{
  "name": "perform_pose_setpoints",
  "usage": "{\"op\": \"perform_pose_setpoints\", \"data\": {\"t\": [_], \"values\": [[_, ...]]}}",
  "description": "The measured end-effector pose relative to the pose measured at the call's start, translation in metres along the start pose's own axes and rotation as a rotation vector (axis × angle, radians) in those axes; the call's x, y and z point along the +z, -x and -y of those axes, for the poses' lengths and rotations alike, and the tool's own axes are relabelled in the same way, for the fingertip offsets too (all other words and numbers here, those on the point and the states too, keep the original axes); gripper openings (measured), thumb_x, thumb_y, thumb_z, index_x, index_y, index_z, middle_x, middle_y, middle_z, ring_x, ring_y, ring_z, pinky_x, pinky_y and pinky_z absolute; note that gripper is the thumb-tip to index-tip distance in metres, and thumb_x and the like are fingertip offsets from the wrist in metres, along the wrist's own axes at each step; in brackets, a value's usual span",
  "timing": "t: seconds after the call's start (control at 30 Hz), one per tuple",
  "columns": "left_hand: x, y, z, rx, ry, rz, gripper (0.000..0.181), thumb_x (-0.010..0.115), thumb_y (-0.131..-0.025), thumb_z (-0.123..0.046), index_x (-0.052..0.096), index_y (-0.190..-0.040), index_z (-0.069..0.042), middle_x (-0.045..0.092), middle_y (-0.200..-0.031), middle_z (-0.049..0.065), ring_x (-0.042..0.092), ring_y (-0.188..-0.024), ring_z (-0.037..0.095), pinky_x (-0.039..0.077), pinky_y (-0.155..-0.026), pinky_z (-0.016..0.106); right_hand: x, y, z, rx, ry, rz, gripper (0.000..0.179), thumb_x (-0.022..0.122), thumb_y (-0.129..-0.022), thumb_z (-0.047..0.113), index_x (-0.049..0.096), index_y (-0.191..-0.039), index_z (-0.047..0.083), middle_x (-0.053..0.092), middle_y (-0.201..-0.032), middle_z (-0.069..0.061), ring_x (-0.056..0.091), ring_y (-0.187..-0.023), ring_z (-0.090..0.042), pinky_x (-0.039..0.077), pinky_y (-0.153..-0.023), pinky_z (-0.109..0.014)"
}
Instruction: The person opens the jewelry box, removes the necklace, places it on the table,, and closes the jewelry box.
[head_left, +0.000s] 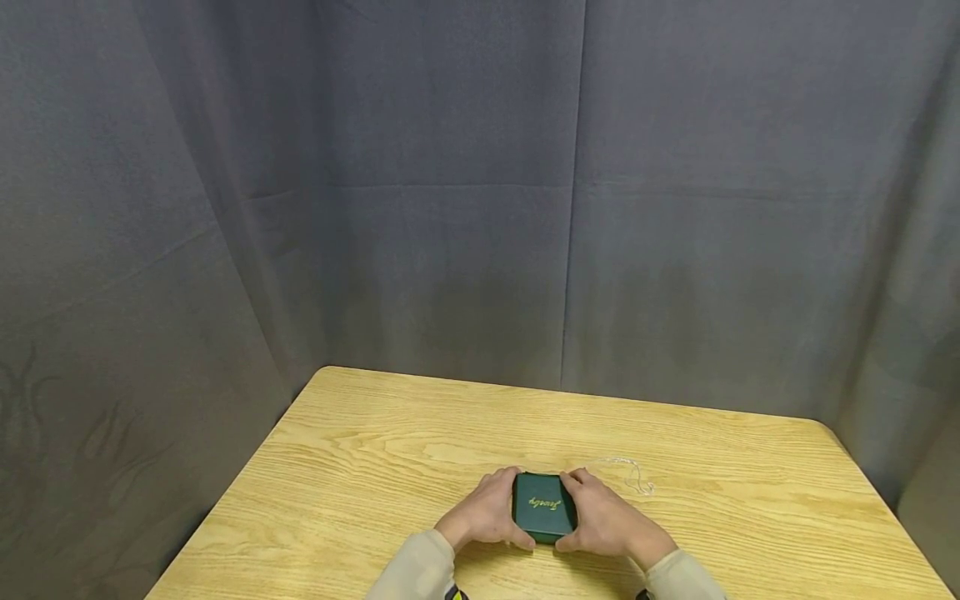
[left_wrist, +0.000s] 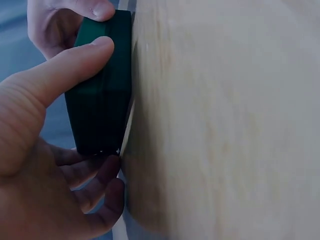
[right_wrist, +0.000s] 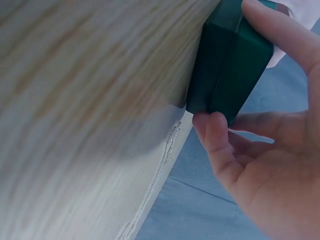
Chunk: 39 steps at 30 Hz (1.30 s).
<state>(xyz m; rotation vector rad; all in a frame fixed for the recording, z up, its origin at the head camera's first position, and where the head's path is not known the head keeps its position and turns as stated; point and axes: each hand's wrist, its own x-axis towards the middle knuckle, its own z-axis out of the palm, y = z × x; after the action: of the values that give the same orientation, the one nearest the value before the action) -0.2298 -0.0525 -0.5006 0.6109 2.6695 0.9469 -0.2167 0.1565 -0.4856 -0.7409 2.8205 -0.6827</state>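
Note:
A dark green jewelry box (head_left: 545, 518) with gold lettering on its lid sits on the wooden table, lid down over its base. My left hand (head_left: 486, 510) grips its left side, thumb at the near edge and fingers toward the far corner. On the opposite side my right hand (head_left: 606, 514) holds it the same way. In the left wrist view the left thumb presses on the side of the box (left_wrist: 102, 112), and the right thumb shows beyond it. A thin silvery chain (head_left: 636, 477) lies just past the right hand.
The light wood table (head_left: 360, 467) has rounded far corners. Grey curtains (head_left: 450, 250) hang close behind it and along both sides. In the right wrist view the chain (right_wrist: 159, 177) runs along the tabletop beside the box.

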Motion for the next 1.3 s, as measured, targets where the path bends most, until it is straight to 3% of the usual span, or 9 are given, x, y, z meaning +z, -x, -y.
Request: {"op": "perform_pose_setpoints", "data": {"t": [0.3,0.8,1.13,1.3], "values": [[-0.005,-0.002,-0.007,0.000,-0.105,0.050,0.091,0.091,-0.058,-0.037,0.044,-0.130,-0.008,0.052,-0.106,-0.003,0.045,-0.090,0.015,0.044,-0.077,0.032,-0.002,-0.001,0.001,-0.003,0.057,0.023,0.096,0.087,-0.063,0.040,0.045,-0.130,-0.014,0.051,-0.117,-0.017,0.053,-0.094,-0.022,0.047,-0.079,-0.041],[-0.009,0.006,-0.008,-0.006,-0.156,0.065,0.088,0.091,-0.056,-0.038,0.046,-0.127,-0.010,0.051,-0.103,-0.005,0.045,-0.089,0.013,0.044,-0.077,0.031,0.000,0.003,0.012,0.020,0.082,0.015,0.097,0.089,-0.059,0.041,0.047,-0.129,-0.013,0.053,-0.112,-0.016,0.053,-0.094,-0.023,0.047,-0.081,-0.043],[-0.005,0.013,-0.010,-0.036,-0.161,0.075,0.099,0.090,-0.060,-0.040,0.038,-0.138,-0.009,0.050,-0.119,-0.002,0.043,-0.095,0.014,0.044,-0.080,0.031,0.004,0.007,0.015,0.047,0.072,0.035,0.098,0.088,-0.062,0.041,0.043,-0.132,-0.013,0.051,-0.114,-0.016,0.053,-0.096,-0.024,0.047,-0.082,-0.043],[-0.005,0.015,-0.010,-0.039,-0.176,0.086,0.110,0.087,-0.062,-0.043,0.027,-0.146,-0.005,0.045,-0.135,0.005,0.043,-0.109,0.019,0.042,-0.088,0.035,0.005,0.006,0.014,0.056,0.058,0.035,0.101,0.087,-0.064,0.041,0.039,-0.135,-0.012,0.049,-0.118,-0.018,0.052,-0.099,-0.026,0.046,-0.082,-0.044]]}}
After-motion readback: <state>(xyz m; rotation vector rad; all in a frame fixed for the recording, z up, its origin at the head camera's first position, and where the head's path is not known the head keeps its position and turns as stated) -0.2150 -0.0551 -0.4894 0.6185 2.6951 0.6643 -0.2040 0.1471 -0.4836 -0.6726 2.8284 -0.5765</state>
